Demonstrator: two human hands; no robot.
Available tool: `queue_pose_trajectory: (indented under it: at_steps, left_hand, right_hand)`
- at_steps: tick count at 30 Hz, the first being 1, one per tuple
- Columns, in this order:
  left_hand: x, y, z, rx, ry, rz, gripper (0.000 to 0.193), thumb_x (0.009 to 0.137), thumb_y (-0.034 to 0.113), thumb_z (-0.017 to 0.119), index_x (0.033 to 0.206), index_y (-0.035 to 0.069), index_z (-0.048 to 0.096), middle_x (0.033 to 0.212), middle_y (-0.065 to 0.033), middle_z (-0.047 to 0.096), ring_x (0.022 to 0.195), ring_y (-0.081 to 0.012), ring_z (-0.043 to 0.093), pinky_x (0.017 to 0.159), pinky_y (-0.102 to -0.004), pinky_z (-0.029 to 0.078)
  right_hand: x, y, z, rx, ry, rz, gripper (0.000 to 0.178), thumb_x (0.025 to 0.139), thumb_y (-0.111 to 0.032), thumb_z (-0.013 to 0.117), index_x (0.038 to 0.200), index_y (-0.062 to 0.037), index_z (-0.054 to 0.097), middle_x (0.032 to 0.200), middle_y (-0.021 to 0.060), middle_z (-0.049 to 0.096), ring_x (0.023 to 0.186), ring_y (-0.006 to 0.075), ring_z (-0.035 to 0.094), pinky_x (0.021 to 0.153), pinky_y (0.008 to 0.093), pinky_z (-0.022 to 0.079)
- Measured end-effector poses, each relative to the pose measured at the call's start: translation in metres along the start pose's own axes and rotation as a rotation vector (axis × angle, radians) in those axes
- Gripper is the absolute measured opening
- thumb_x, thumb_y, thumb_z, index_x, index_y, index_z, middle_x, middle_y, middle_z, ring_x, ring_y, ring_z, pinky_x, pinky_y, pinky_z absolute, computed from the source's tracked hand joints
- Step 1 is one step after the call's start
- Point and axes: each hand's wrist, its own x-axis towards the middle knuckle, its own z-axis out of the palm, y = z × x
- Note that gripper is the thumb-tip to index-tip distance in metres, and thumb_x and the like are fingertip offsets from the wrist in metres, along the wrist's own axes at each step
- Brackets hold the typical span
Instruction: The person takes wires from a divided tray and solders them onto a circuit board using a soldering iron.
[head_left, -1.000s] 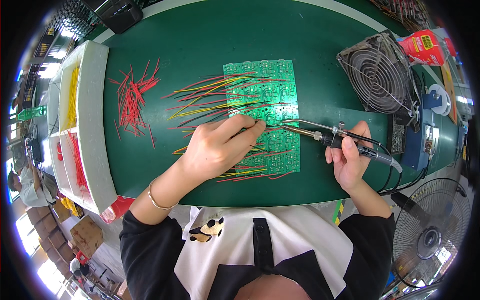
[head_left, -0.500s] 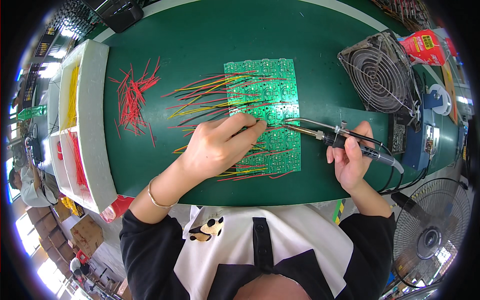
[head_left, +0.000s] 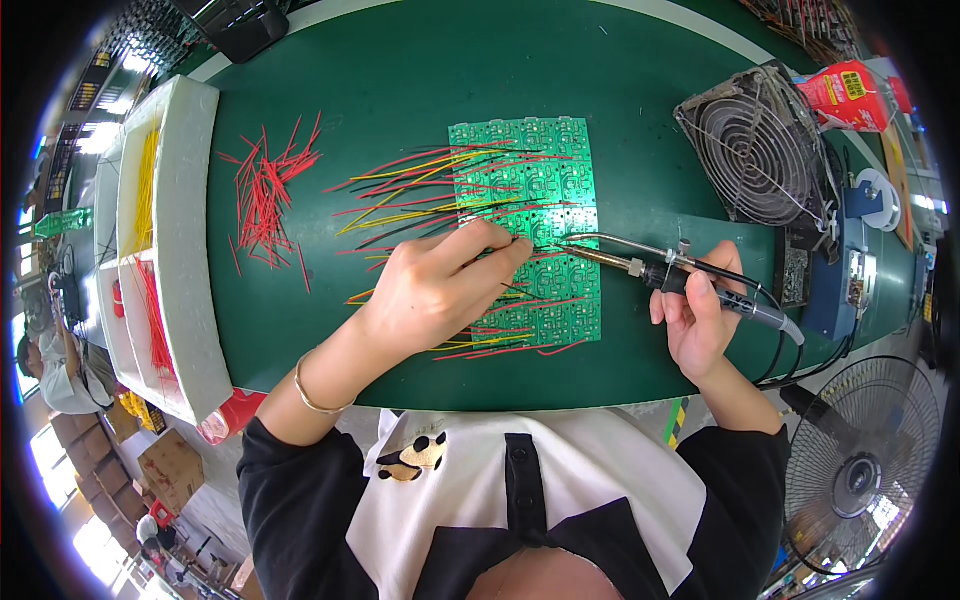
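Observation:
A green panel of circuit boards (head_left: 560, 190) lies in front of me, with red, black and yellow wires (head_left: 420, 208) running across it and off its left side. Over its middle, my left hand (head_left: 440, 285) is pinched at the fingertips on what looks like a thin dark wire; the fingers hide most of it. My right hand (head_left: 705, 315) grips a soldering iron (head_left: 665, 277) from the right. A thin curved metal feed tube is clamped to the iron. Iron tip and tube end meet at the board, just right of my left fingertips.
Loose red wires (head_left: 265, 195) lie in a pile at the left, beside a white foam box (head_left: 185, 250) holding yellow and red wires. To the right stand a fan with a round grille (head_left: 757, 150), a blue device with a solder spool (head_left: 878, 200), and a floor fan (head_left: 860, 480).
The soldering iron's tip and feed tube have shifted very slightly left on the board. Both hands stay nearly in place.

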Motion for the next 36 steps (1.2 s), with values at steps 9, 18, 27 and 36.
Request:
queue_pose_trajectory:
  at_steps: [9, 18, 27, 36]
  left_hand:
    - [0.0017, 0.0006, 0.0012, -0.015, 0.007, -0.020, 0.027, 0.059, -0.007, 0.065, 0.086, -0.001, 0.064, 0.076, -0.0050, 0.054, 0.057, -0.0132, 0.055, 0.043, -0.0241, 0.047]
    - [0.0004, 0.0016, -0.0017, -0.038, -0.031, -0.072, 0.027, 0.060, -0.007, 0.064, 0.086, -0.001, 0.064, 0.077, -0.0057, 0.054, 0.057, -0.0147, 0.055, 0.046, -0.0256, 0.046]
    - [0.0012, 0.0019, -0.0010, -0.042, -0.019, -0.086, 0.023, 0.064, -0.007, 0.064, 0.086, -0.001, 0.064, 0.076, -0.0061, 0.054, 0.056, -0.0148, 0.055, 0.046, -0.0255, 0.046]
    - [0.0009, 0.0010, -0.0002, -0.052, -0.020, -0.091, 0.023, 0.064, -0.007, 0.063, 0.086, -0.001, 0.064, 0.076, -0.0061, 0.054, 0.057, -0.0149, 0.055, 0.047, -0.0259, 0.045]
  right_hand:
    - [0.0002, -0.0003, -0.0015, -0.005, -0.007, -0.003, 0.019, 0.087, -0.012, 0.050, 0.080, -0.0074, 0.032, 0.062, 0.0036, 0.045, 0.047, 0.0060, 0.042, 0.044, 0.0249, 0.043]
    - [0.0003, -0.0008, 0.0002, 0.012, 0.015, -0.008, 0.020, 0.087, -0.013, 0.051, 0.080, -0.0071, 0.033, 0.062, 0.0038, 0.045, 0.047, 0.0065, 0.042, 0.044, 0.0256, 0.043]
    - [0.0000, -0.0002, 0.0000, -0.010, 0.005, 0.003, 0.020, 0.087, -0.013, 0.051, 0.080, -0.0066, 0.033, 0.062, 0.0045, 0.046, 0.047, 0.0061, 0.042, 0.044, 0.0254, 0.043]
    - [0.0004, -0.0007, 0.0012, 0.000, 0.036, 0.000, 0.020, 0.087, -0.013, 0.050, 0.079, -0.0078, 0.033, 0.061, 0.0028, 0.044, 0.046, 0.0063, 0.042, 0.043, 0.0254, 0.042]
